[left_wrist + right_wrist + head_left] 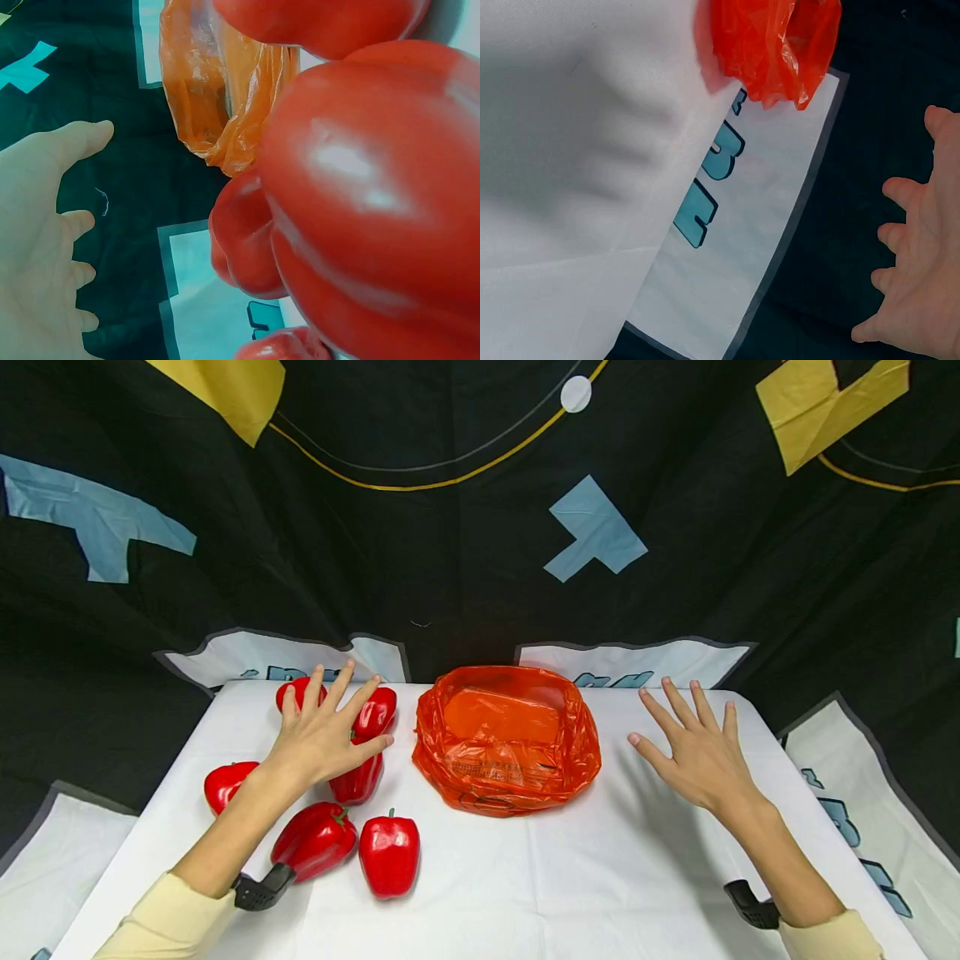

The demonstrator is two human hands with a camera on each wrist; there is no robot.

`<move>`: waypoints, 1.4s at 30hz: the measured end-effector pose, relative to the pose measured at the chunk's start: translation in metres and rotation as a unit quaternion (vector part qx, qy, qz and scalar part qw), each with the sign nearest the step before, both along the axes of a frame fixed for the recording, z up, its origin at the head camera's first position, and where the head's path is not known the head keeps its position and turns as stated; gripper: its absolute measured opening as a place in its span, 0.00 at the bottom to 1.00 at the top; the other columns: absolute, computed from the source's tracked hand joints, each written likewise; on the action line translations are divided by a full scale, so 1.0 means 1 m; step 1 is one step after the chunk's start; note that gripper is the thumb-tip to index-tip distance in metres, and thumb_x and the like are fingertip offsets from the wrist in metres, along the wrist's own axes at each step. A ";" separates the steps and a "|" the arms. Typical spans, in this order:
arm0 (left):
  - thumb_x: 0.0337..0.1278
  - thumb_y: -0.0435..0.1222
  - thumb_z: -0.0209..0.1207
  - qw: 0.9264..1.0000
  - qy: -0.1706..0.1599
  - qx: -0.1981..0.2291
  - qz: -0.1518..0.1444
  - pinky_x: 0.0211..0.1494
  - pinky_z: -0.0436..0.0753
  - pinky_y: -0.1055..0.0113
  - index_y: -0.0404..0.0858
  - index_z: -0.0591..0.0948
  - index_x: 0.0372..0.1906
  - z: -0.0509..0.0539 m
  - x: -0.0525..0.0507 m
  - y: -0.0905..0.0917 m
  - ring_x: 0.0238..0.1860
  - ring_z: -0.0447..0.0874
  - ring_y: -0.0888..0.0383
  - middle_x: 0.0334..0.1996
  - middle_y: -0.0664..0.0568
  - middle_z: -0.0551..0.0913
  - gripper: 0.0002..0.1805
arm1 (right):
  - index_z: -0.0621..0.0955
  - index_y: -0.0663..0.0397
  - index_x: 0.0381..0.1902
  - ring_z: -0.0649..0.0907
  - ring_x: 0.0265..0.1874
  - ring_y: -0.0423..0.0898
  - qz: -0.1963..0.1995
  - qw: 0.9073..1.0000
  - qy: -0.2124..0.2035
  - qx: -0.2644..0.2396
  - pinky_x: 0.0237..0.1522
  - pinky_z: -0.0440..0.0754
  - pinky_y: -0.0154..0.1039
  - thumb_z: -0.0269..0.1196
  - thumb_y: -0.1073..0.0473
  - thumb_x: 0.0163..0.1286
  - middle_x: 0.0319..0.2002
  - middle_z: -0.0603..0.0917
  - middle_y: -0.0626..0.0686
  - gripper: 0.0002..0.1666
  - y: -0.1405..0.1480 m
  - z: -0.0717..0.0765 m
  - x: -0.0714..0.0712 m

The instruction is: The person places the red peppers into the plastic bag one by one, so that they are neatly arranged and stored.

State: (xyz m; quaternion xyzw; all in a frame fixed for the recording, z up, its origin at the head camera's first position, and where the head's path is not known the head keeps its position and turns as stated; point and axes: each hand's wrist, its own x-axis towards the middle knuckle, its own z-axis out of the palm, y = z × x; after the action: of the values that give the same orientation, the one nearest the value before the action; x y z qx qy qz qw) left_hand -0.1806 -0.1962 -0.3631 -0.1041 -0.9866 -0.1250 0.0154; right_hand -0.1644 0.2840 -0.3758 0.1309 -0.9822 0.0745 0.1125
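My left hand (318,735) hovers over a group of red bell peppers on the left half of the table, fingers spread and holding nothing. One bell pepper (389,855) stands nearest the front, beside another lying pepper (313,841); several more lie around and partly under the hand. In the left wrist view a large pepper (375,187) fills the right side, apart from the hand. An orange-red plastic bag (504,781) sits in the middle with its mouth open. To its right, my right hand (701,756) is held above the table, fingers spread, touching nothing.
A white cloth covers the table (480,893). Behind it hangs a black curtain (450,577) with yellow, blue and white printed shapes. Each forearm wears a black wrist device (264,888) below a pale yellow sleeve (168,920).
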 end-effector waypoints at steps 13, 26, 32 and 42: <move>0.51 0.55 0.68 1.000 0.009 0.013 -0.008 0.66 0.39 0.23 0.43 0.56 0.79 0.003 0.007 -0.001 0.74 0.37 0.28 0.78 0.34 0.44 0.53 | 0.63 0.47 0.77 0.47 0.75 0.67 0.000 1.000 0.000 0.000 0.66 0.30 0.74 0.50 0.31 0.72 0.77 0.55 0.63 0.44 -0.003 0.002 0.000; 0.50 0.47 0.72 0.995 0.010 0.090 -0.032 0.55 0.72 0.30 0.38 0.60 0.76 0.004 0.026 -0.002 0.69 0.56 0.31 0.73 0.33 0.57 0.51 | 0.67 0.53 0.74 0.56 0.72 0.69 0.025 0.998 0.010 -0.052 0.67 0.46 0.74 0.59 0.39 0.70 0.75 0.59 0.63 0.41 -0.007 0.001 0.000; 0.49 0.44 0.73 0.988 -0.016 0.148 -0.042 0.45 0.82 0.37 0.37 0.59 0.76 0.000 0.043 -0.004 0.67 0.61 0.33 0.71 0.34 0.61 0.51 | 0.70 0.56 0.72 0.59 0.71 0.68 0.039 0.996 0.016 -0.075 0.67 0.57 0.69 0.63 0.47 0.69 0.74 0.61 0.64 0.38 -0.007 -0.002 -0.001; 0.56 0.43 0.70 0.974 -0.037 0.215 -0.060 0.44 0.84 0.41 0.39 0.61 0.76 -0.015 0.067 -0.008 0.67 0.64 0.35 0.70 0.37 0.64 0.45 | 0.71 0.61 0.70 0.64 0.69 0.66 0.028 0.993 -0.005 -0.114 0.62 0.64 0.70 0.63 0.50 0.71 0.71 0.66 0.65 0.34 -0.007 -0.005 0.003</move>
State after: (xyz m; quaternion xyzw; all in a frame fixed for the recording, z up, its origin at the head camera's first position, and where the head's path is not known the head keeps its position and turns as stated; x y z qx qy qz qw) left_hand -0.1136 -0.2041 -0.3781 -0.1524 -0.9283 -0.3391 -0.0070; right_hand -0.1611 0.2766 -0.3803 0.1439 -0.9638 0.1902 0.1194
